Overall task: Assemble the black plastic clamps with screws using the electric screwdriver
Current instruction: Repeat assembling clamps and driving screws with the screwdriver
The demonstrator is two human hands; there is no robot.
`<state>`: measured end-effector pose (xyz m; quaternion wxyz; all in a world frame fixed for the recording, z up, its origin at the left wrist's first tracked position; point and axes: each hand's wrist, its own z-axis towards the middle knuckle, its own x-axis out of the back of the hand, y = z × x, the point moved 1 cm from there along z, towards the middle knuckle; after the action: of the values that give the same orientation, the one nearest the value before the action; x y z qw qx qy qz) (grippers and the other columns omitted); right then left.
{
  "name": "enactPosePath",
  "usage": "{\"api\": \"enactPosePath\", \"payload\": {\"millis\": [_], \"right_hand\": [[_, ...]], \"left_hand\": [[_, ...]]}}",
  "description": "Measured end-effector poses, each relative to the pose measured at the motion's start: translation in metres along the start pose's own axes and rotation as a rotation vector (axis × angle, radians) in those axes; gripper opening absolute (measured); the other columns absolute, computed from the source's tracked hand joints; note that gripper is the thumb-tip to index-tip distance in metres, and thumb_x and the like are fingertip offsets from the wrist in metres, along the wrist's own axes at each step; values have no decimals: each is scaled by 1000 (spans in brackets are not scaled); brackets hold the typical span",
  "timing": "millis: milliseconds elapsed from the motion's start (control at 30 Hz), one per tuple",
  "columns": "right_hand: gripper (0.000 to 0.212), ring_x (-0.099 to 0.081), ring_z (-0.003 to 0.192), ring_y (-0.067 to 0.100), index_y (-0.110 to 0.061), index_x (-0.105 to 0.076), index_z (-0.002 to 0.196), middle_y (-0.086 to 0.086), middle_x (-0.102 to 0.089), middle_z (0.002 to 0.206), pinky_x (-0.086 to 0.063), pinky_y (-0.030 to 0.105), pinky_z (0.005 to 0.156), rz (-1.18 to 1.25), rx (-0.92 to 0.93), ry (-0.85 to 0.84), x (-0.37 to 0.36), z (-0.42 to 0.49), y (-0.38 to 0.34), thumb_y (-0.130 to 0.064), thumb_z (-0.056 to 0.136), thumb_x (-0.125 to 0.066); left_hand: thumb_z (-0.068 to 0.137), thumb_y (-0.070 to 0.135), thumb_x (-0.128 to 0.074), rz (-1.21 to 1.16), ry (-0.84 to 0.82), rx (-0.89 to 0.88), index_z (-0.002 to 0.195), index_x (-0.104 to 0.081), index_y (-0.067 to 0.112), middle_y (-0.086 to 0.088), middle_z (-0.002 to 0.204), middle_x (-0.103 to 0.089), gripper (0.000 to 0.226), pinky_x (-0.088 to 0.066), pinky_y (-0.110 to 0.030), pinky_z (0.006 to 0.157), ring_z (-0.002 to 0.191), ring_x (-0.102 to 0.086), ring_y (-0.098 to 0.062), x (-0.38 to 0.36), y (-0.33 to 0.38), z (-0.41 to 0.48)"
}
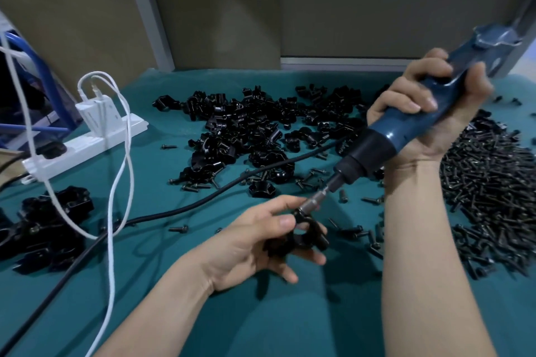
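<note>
While the left hand (258, 238) pinches one black clamp (301, 233) above the green table cover (290, 322), thumb on top and fingers curled beneath, we hold the electric screwdriver (412, 122) in the right hand (429, 113), fingers wrapped fully round its blue body; the bit (311, 203) slants down and meets the upper ear of the clamp, where a screw presumably sits, though the screw itself is hidden by the bit. We judge the step in hand to be driving that screw; the main risks follow from the angle and the grip. If the tool is not in line with the hole, the bit may slip off the head or the screw may enter crooked; because the clamp is unsupported in the air, torque may twist it out of the pinch; the thumb lies just beside the bit and could be nicked. The loose clamps (255, 124) lie in a pile beyond, the loose screws (490, 194) in a heap to the right; the black cable (185, 207) crosses the cover between them and could snag.
</note>
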<state>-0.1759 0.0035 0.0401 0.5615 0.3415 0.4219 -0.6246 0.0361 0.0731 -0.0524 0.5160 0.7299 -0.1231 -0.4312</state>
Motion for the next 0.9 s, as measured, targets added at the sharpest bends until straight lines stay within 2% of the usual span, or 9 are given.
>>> {"api": "enactPosePath", "payload": {"millis": [67, 133, 267, 367, 433, 533, 667, 767, 900], "right_hand": [[23, -50, 37, 13, -10, -51, 85, 3, -64, 65, -41, 20, 41, -41, 55, 47, 4, 1, -1, -28, 73, -60], [37, -50, 39, 14, -10, -52, 84, 3, -63, 69, -43, 21, 42, -88, 115, 62, 6, 2, -5, -15, 59, -79], [60, -49, 41, 13, -11, -54, 82, 1, -62, 72, -43, 22, 43, -187, 127, 20, 6, 2, -2, -13, 37, -94], [42, -48, 42, 11, -12, -54, 81, 0, -61, 73, -42, 21, 44, -256, 142, 75, 5, 4, 2, -19, 53, -84], [18, -47, 42, 9, -15, -50, 82, -3, -60, 72, -40, 20, 44, -328, 179, 138, 4, 5, 3, -27, 76, -62], [17, -45, 43, 7, -16, -49, 81, -5, -59, 71, -39, 19, 44, -381, 213, 169, 2, 4, 3, -31, 87, -45], [20, -48, 42, 10, -13, -51, 82, -2, -60, 71, -40, 21, 44, -321, 216, 107, -1, 2, -3, -26, 76, -64], [50, -50, 43, 13, -10, -55, 81, 1, -61, 74, -41, 23, 44, -284, 169, -3, -3, 0, -7, -17, 47, -90], [20, -49, 44, 9, -13, -52, 83, -3, -60, 73, -41, 21, 45, -362, 171, 67, -5, 1, -3, -28, 79, -65]], "left_hand": [[74, 32, -80, 114, 89, -95, 115, -63, 14, -12, 106, -69, 48, -56, -26, 58, 97, -67, -24, -1, -1, 2], [80, 24, -73, 208, 227, -155, 107, -71, 18, -10, 101, -71, 28, -54, -24, 55, 89, -67, -16, 1, -4, 5], [81, 24, -58, 215, 322, -167, 98, -77, 22, -8, 91, -72, 25, -46, -22, 49, 65, -57, -10, 2, -7, 7], [83, 28, -54, 187, 347, -201, 98, -77, 20, -8, 83, -72, 28, -38, -19, 43, 53, -45, -9, 0, -9, 8], [85, 30, -51, 134, 349, -223, 99, -76, 19, -7, 77, -70, 31, -31, -16, 39, 49, -37, -8, -1, -9, 9], [84, 32, -51, 96, 369, -220, 91, -77, 21, -6, 64, -63, 29, -24, -14, 36, 44, -30, -6, -1, -9, 9], [78, 37, -56, -24, 426, -249, 80, -77, 17, -4, 55, -53, 29, -26, -17, 36, 40, -27, -8, 2, -11, 10], [81, 37, -49, -88, 461, -289, 82, -76, 17, -1, 55, -50, 34, -28, -18, 37, 42, -27, -9, 4, -8, 10], [92, 29, -49, 150, 575, -318, 83, -72, 22, -2, 51, -50, 26, -26, -18, 36, 38, -28, -9, 8, -6, 8]]}}
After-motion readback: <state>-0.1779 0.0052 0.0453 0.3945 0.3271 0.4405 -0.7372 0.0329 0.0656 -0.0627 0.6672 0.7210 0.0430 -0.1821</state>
